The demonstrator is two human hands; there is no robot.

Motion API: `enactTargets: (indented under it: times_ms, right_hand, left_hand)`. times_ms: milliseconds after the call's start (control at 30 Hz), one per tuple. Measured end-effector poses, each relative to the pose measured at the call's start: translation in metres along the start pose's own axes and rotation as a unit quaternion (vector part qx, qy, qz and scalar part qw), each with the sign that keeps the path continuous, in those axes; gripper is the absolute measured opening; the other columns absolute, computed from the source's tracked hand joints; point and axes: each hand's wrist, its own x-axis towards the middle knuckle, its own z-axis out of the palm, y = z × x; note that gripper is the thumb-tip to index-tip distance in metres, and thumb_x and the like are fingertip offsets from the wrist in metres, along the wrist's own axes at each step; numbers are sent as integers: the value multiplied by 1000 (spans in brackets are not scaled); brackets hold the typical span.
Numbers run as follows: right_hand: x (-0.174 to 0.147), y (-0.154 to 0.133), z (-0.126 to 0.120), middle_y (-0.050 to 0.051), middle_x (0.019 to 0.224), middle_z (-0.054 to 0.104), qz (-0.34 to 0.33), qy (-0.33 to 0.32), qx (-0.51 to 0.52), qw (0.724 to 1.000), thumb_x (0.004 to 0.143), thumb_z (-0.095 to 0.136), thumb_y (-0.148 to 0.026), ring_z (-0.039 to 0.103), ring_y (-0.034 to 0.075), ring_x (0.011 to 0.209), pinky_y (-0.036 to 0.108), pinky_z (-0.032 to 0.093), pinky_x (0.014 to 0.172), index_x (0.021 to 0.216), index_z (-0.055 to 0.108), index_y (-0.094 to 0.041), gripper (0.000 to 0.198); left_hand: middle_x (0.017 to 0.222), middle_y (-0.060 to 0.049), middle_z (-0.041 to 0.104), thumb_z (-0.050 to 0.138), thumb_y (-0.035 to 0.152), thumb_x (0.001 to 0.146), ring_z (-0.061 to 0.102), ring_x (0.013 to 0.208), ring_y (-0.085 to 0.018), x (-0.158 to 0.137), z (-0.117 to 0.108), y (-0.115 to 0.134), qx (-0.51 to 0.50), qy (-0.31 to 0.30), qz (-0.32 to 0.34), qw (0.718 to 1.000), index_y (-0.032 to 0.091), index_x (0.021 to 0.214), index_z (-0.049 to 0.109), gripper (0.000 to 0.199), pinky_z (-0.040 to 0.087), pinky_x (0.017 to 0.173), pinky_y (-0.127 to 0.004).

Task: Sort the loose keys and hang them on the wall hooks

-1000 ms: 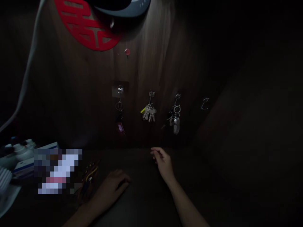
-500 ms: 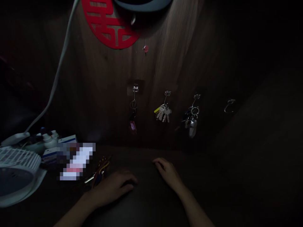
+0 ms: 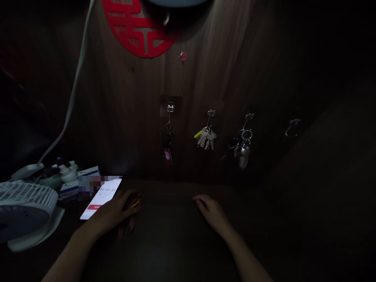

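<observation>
My left hand (image 3: 117, 205) lies over a small bundle of dark red and yellow cords (image 3: 135, 203) on the dark tabletop (image 3: 164, 235). Its fingers and thumb curl around the bundle, which shows between them and below the thumb; dimness and blur hide its details. Just beyond my left wrist, a lit phone (image 3: 107, 190) with a running timer is partly covered by the hand. My right hand (image 3: 211, 211) rests on the tabletop to the right, loosely open, with nothing in it.
A white fan (image 3: 32, 211) stands at the left, near white bottles (image 3: 67, 173), small boxes (image 3: 89, 172) and a pale cable (image 3: 73, 88). Keys (image 3: 207, 137), a second key bunch (image 3: 243, 148) and a keychain (image 3: 167, 154) hang from wall hooks. One bare hook (image 3: 293, 128) is farther right.
My left hand has moved left and slightly away from me, onto the cord bundle. The right hand stays resting on the tabletop. The view has shifted slightly.
</observation>
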Motion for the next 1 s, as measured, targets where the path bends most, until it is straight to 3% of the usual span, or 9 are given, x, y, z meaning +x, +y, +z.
enactTargets:
  times_ms: [100,200,267,367,467,567,667,833,1000]
  right_hand:
    - [0,1,0,5,97,68,-1,0,-5,1000,86,43,-23,62,19,93,32,46,84,94,66,-23,24]
    - [-1,1,-1,5,98,67,-4,-8,-12,1000,87,43,-23,62,20,93,33,46,84,95,66,-24,24]
    - [-2,-2,1,4,99,67,-13,-9,-13,1000,87,43,-22,62,20,93,34,46,84,96,65,-24,24]
    - [-5,-13,5,4,99,65,-48,0,7,999,88,42,-18,60,18,95,33,46,85,101,63,-24,25]
    - [-8,-27,11,4,104,61,-116,-17,8,993,87,43,-14,57,17,99,31,45,87,110,59,-26,31]
    - [-10,-34,13,5,111,58,-159,-41,-42,986,84,49,-13,52,19,105,33,43,89,107,61,-25,29]
    - [-9,-31,9,5,103,60,-152,-36,-51,986,83,49,-11,54,18,99,32,44,86,95,62,-23,21]
    - [-5,-13,-7,3,86,63,-79,87,30,993,84,45,-16,59,16,84,27,45,77,86,60,-21,16]
    - [-2,5,-21,1,75,64,43,190,98,976,82,45,-28,59,16,67,24,45,60,86,61,-19,18]
  left_hand:
    - [116,-8,61,54,41,77,59,106,-27,6,11,6,-50,-5,14,999,23,117,53,44,45,87,-35]
    - [117,-9,62,54,37,79,59,108,-26,12,29,22,-167,2,21,986,22,119,47,44,45,90,-37]
    - [115,-10,63,51,36,82,62,104,-25,12,44,36,-275,-30,11,961,22,126,39,47,50,83,-38]
    - [126,-14,57,49,27,84,61,107,-23,10,68,56,-428,-90,29,899,19,128,35,46,53,82,-38]
    - [133,-12,53,53,18,81,61,107,-21,8,81,67,-473,-123,81,868,20,126,40,47,50,88,-37]
    - [125,-8,59,56,19,78,63,101,-19,9,80,69,-432,-101,91,892,21,121,47,44,50,87,-36]
    - [113,-5,66,56,25,79,63,98,-20,12,69,63,-350,-43,76,932,21,113,55,35,49,87,-35]
    - [103,-3,70,51,33,80,64,96,-21,17,55,47,-258,23,64,964,21,107,60,30,49,85,-33]
    - [100,-1,70,47,38,83,64,93,-22,20,50,34,-179,52,69,980,23,102,62,28,49,83,-35]
